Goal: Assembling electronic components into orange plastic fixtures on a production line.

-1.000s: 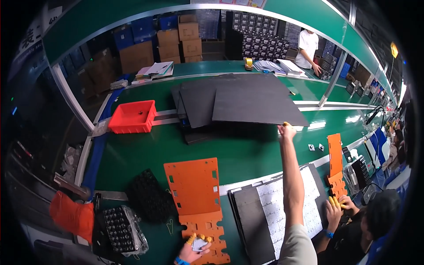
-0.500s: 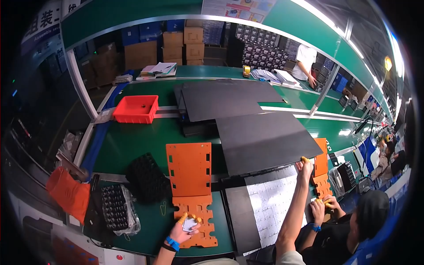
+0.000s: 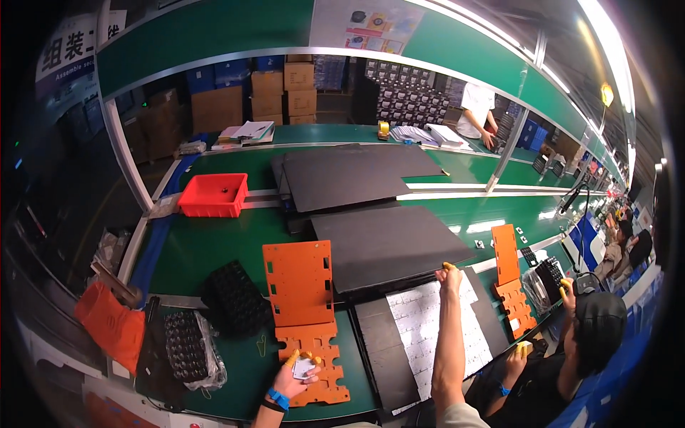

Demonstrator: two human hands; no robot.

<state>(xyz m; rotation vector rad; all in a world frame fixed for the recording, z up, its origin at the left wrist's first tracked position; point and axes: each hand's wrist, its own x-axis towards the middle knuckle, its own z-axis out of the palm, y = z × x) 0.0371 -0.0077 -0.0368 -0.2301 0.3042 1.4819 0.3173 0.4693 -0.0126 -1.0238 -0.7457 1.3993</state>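
My right hand (image 3: 449, 274) pinches the near right corner of a large black sheet (image 3: 389, 242) that lies flat on the green bench, partly over a white printed sheet (image 3: 428, 321). My left hand (image 3: 298, 374), with yellow finger covers and a blue wristband, holds a small pale part (image 3: 302, 367) on the lower orange cut-out plate (image 3: 314, 357). A second, larger orange plate (image 3: 298, 282) lies just beyond it. Further back sits a stack of black sheets (image 3: 357, 175).
A red bin (image 3: 212, 195) stands at the left, and black trays (image 3: 232, 303) and a bagged tray (image 3: 187, 346) lie near my left hand. At the right a person in a black cap (image 3: 596, 328) works on another orange plate (image 3: 510, 282). Cardboard boxes (image 3: 282, 89) stand at the back.
My right hand has drawn the black sheet off the far stack and toward me, down onto the near bench. My left hand has stayed at the lower orange plate.
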